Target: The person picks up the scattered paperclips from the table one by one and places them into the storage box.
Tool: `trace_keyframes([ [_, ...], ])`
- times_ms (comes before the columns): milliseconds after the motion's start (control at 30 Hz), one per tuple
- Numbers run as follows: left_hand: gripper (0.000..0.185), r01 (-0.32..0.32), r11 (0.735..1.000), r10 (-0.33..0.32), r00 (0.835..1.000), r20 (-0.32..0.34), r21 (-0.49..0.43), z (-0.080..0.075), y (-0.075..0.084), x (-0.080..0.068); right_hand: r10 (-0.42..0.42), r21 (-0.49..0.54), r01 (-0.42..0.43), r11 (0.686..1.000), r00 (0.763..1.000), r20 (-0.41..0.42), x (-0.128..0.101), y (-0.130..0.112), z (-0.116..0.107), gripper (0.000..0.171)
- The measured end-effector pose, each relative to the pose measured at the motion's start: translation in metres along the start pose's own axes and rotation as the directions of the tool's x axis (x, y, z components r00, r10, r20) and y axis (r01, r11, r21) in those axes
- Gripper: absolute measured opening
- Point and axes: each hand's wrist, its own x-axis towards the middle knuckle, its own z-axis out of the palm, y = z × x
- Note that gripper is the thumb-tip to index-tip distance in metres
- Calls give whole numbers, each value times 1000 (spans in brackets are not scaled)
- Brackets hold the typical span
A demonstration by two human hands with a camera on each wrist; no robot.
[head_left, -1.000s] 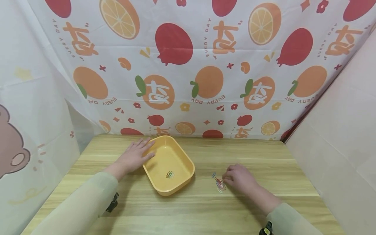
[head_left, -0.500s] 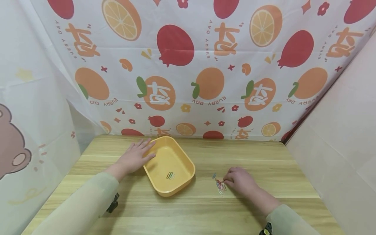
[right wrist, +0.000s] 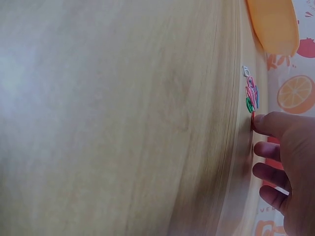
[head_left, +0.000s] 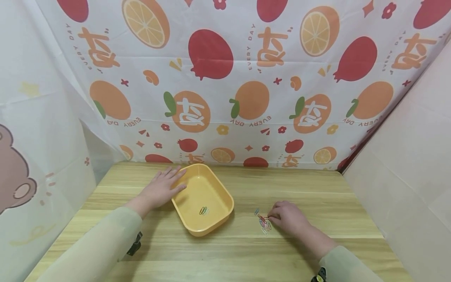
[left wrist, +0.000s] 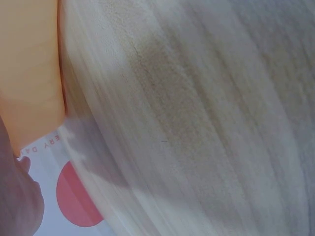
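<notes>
Paper clips (right wrist: 252,92) piled on wooden table (head_left: 282,258) at right, right hand (head_left: 289,217) pinching red clip (right wrist: 253,119), left hand (head_left: 161,188) spread on left rim of yellow tray (head_left: 213,228)

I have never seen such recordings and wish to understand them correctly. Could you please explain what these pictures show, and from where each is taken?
There is no machine: a person works bare-handed. The wide picture comes from a camera on the head; the two closer ones, from cameras on the left and right wrists. On the wooden table stands a yellow tray with a few paper clips inside; beside it lies a pile of coloured paper clips. The person's left grip rests on the tray's rim. Their right grip appears to pinch a red paper clip at the pile's edge.
</notes>
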Motion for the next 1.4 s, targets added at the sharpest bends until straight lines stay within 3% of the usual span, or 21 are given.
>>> trace_keyframes([
  [333, 73, -14, 1000, 14, 1000, -4, -3, -1, 4, 2, 12, 13, -12, 1000, 1000, 0, -2, -2, -2, 5],
  [867, 65, -8, 1000, 8, 1000, -9, -11, -1, 3, -1, -18, -15, 18, 1000, 1000, -14, -1, -2, 2, 3],
  [1100, 65, -7, 1000, 7, 1000, -11, -10, -2, 3, -2, 29, 22, -29, 999, 999, 25, 4, -5, -1, 7],
  [1400, 65, -5, 1000, 5, 1000, -11, -9, 0, 1, -1, 18, 94, -28, 995, 994, 107, 13, -3, -6, 14],
])
